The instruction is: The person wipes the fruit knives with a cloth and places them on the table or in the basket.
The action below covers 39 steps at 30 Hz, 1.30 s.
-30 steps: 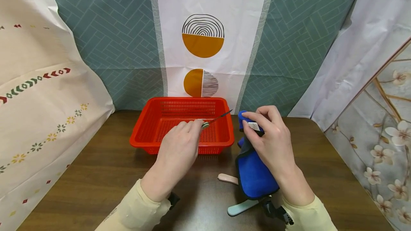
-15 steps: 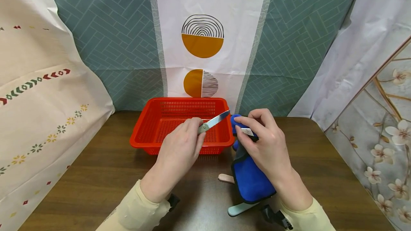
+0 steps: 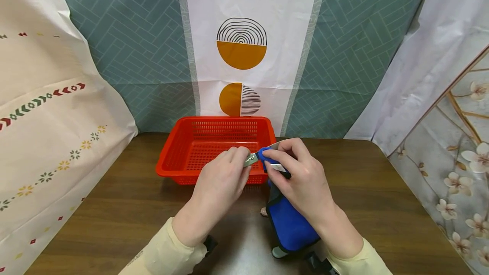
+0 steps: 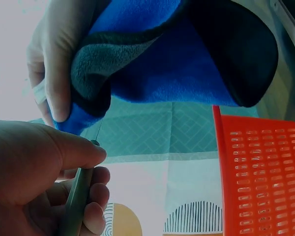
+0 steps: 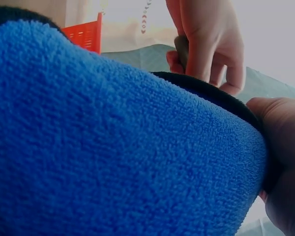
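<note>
The worktop (image 3: pixel 114 211) carries a red basket (image 3: pixel 162 166) with perforated walls at the rear. The blue cloth (image 3: pixel 294 228), edged in black, hangs from the right hand (image 3: pixel 299 177) in front of the basket's right side. The right hand pinches the cloth's upper end at the knife blade. The left hand (image 3: pixel 221 177), just beside it, grips the pale green handle of the knife (image 3: pixel 251 160); part of the blade shows beyond the cloth. At the cloth's lower left edge, a pale green object (image 3: pixel 279 252) and a pink object (image 3: pixel 264 211) are partly covered. A white label (image 3: pixel 278 167) is near the right fingertips.
</note>
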Motion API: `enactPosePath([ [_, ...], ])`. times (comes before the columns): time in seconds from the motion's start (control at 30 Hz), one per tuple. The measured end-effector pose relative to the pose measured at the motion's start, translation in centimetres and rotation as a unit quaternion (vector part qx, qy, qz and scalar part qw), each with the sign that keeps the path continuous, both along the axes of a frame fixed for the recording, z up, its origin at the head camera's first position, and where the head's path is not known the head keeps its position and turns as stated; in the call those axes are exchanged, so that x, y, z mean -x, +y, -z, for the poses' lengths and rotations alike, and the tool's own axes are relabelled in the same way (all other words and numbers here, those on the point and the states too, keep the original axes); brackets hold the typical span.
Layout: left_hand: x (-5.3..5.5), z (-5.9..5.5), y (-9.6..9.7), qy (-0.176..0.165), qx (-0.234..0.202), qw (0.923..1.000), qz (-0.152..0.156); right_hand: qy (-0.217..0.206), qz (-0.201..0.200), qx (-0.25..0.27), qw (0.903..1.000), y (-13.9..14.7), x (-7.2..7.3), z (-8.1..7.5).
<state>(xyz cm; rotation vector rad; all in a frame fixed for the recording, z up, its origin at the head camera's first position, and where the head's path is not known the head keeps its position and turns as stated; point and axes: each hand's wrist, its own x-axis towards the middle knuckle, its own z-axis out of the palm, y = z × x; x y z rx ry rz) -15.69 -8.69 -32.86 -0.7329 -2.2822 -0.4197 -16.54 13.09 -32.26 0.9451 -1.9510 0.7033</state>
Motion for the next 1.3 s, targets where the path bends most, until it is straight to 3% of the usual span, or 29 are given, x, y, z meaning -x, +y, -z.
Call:
enactPosePath([
  [0.6,-0.3,0.0,0.3,0.024,0.023,0.9994,0.008,-0.029,0.035,-0.016,0.9988,0.3,0.2,0.4],
  [1.3,-0.3,-0.4,-0.2,0.019,0.02,0.9996,0.0,-0.05,0.099,0.008,0.9938,2.7,1.4,-0.2],
])
